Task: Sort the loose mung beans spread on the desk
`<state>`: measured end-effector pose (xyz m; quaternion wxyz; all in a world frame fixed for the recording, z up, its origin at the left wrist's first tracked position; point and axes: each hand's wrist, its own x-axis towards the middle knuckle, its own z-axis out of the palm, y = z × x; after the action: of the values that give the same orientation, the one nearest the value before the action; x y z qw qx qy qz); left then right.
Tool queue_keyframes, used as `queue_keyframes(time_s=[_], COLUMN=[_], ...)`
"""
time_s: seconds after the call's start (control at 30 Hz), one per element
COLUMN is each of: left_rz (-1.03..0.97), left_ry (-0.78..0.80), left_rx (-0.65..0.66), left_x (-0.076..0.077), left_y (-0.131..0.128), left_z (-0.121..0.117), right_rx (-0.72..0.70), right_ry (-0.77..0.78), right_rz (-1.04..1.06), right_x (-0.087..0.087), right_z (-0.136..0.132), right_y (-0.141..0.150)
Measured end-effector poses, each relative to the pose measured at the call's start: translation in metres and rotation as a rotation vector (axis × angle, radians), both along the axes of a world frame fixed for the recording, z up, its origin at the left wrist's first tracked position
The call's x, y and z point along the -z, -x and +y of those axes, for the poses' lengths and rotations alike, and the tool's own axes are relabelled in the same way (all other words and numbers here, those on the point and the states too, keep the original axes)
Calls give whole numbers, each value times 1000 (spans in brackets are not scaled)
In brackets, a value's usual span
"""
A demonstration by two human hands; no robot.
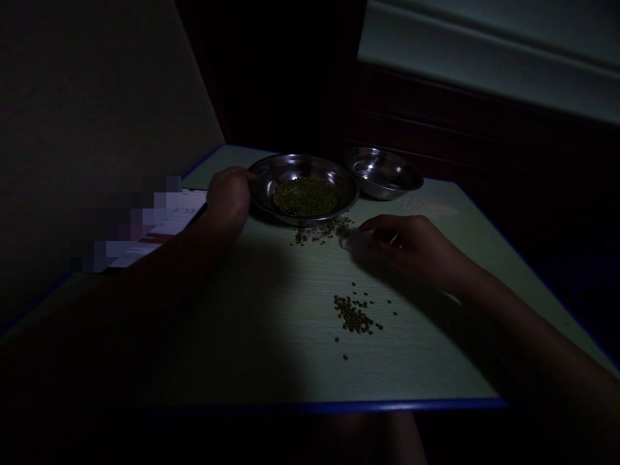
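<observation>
My left hand (228, 197) grips the left rim of a shallow steel bowl (346, 181), its fingers closed at the edge. Small green beans (306, 197) that look like mung beans cover the bowl's bottom. Just in front of the bowl, loose beans (322, 230) lie scattered on the table. My right hand (407, 239) is closed on a small pale, translucent thing (356, 243), whose kind the dim light hides. Its tip is low, beside the right end of those loose beans. Closer to me lies a separate cluster of brownish beans (354, 315).
A second steel bowl (385, 192) stands behind, to the right of the first. Pale grains or crumbs (429, 205) are spread near it. Left of my forearm lies a flat, partly blurred item with a light printed face (167, 223). The pale table has a blue edge (387, 406).
</observation>
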<state>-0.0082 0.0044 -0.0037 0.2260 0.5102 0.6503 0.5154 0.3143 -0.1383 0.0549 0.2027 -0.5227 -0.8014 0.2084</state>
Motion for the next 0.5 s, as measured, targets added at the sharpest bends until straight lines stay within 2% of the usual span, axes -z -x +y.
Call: queue_keyframes(time_s=[0.17, 0.37, 0.5], left_rz=[-21, -18, -38], left_ry=[-16, 3, 38], left_rx=[17, -6, -12], left_x=[1, 1, -2], left_y=[2, 1, -2], left_z=[0, 2, 0], right_rx=[123, 218, 233], right_ry=[-44, -72, -95], right_rz=[-3, -66, -52], right_x=[11, 10, 11], right_z=[7, 10, 11], right_y=[3, 2, -1])
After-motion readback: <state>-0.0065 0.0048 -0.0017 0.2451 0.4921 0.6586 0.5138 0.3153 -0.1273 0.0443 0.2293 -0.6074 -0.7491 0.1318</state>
